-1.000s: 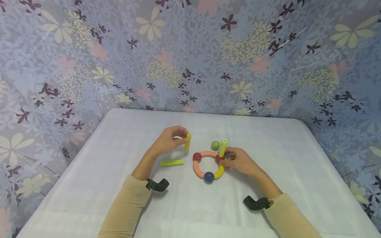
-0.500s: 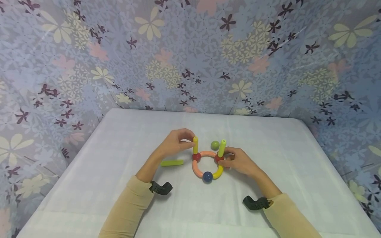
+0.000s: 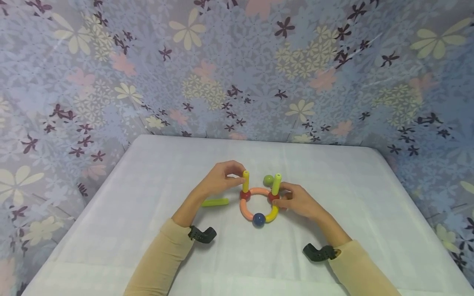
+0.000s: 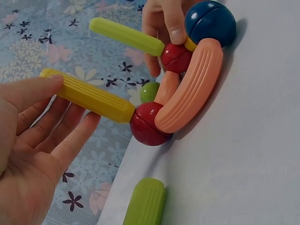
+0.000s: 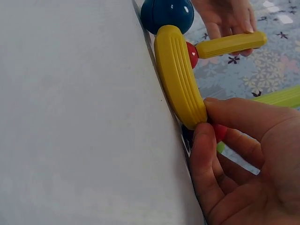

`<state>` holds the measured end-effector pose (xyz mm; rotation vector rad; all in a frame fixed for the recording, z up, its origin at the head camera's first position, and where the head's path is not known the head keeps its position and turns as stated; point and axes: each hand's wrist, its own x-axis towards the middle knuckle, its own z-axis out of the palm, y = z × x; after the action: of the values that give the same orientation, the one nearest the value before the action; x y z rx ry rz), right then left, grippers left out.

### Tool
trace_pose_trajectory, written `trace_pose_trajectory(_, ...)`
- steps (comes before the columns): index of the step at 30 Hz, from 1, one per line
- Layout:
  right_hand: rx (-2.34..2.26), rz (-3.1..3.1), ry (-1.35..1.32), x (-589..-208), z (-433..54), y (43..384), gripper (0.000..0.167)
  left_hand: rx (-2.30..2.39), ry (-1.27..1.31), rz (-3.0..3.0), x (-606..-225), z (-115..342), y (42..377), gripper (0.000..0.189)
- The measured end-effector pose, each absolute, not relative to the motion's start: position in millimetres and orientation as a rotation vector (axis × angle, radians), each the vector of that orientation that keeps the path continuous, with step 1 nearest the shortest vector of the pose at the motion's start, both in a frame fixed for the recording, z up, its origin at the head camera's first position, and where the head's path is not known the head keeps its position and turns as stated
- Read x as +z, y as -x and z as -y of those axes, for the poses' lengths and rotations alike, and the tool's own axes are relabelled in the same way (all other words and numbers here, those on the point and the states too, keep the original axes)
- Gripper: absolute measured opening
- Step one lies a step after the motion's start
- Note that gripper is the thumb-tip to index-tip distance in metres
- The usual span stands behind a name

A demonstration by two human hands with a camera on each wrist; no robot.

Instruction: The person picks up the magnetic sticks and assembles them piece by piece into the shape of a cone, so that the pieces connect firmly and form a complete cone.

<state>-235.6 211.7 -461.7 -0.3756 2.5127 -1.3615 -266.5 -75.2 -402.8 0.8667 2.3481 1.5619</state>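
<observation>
My left hand (image 3: 219, 179) pinches a yellow ridged stick (image 4: 89, 96) near its top, between thumb and fingers. The stick's lower end meets the left red ball (image 4: 151, 123), standing upright on it. That ball belongs to a ring on the table, made of salmon curved pieces (image 4: 194, 89), a yellow curved piece (image 5: 178, 75), a blue ball (image 3: 259, 219) and a second red ball (image 3: 273, 197). My right hand (image 3: 299, 200) grips this second red ball where the yellow curve joins it. A light green stick (image 3: 276, 185) rises from the same ball.
A loose green stick (image 3: 216, 202) lies on the white-covered table (image 3: 222, 259), left of the ring. Just behind the ring sits a green ball (image 3: 268, 180). Flowered cloth (image 3: 237, 74) hangs beyond the table's far edge.
My left hand has carried the yellow stick rightward from beside the ring onto the left red ball. My right hand has kept its place on the other red ball.
</observation>
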Motion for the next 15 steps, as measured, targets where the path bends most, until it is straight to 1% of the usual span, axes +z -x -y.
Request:
trace_pose_trajectory(1,-1.348,-2.514,0.396,-466.7,-214.3,238.7,0.044,1.557,-0.863,-2.348,-405.5,75.5,268.8,0.022)
trace_pose_trajectory(6,-1.309,-2.465,0.523,-468.3,-221.0,240.6,0.041,1.531,-0.865,-2.346,-425.9,77.6,283.9,0.029)
trace_pose_trajectory(10,-1.311,-2.414,0.569,-468.4,-225.1,241.8,0.042,1.519,-0.903,-2.315,-428.2,81.5,286.3,0.030)
trace_pose_trajectory(15,-1.341,-2.376,0.605,-468.6,-227.5,242.9,0.038,1.497,-0.914,-2.296,-429.3,85.1,288.7,0.030)
